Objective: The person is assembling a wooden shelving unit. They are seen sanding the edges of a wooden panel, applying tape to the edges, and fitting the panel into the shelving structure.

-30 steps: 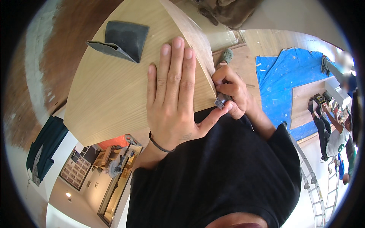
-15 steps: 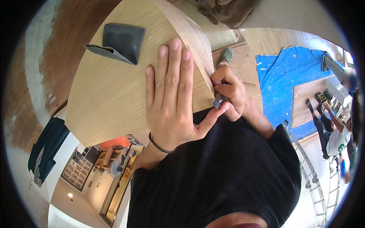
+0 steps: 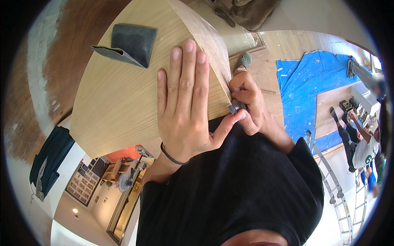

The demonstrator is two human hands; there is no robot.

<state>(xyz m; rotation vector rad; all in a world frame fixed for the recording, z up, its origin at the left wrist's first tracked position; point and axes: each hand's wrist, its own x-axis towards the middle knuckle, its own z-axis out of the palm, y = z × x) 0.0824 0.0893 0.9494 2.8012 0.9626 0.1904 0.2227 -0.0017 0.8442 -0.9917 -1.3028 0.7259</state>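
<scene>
My left hand [image 3: 184,102] lies flat on the pale wood-grained top of a wooden piece [image 3: 119,98], fingers stretched out along its right edge. Its thumb reaches right and touches a small grey, partly shiny tool [image 3: 234,107] at the near right corner. My right hand [image 3: 249,100] is closed around this tool beside the rough side face [image 3: 207,35]; the fingers cover most of it, so its kind cannot be made out. A folded dark grey sheet, like sandpaper [image 3: 133,43], rests on the top beyond my left fingertips.
Blue sheeting [image 3: 297,90] covers floor at the right. Two ladders stand there, one close to my right shoulder [image 3: 334,184]. A person in a white shirt [image 3: 365,149] works near boxes and tools. Dark green cloth [image 3: 51,160] hangs at the left.
My right hand and the small tool have shifted very slightly at the corner. My left hand stays flat in the same place.
</scene>
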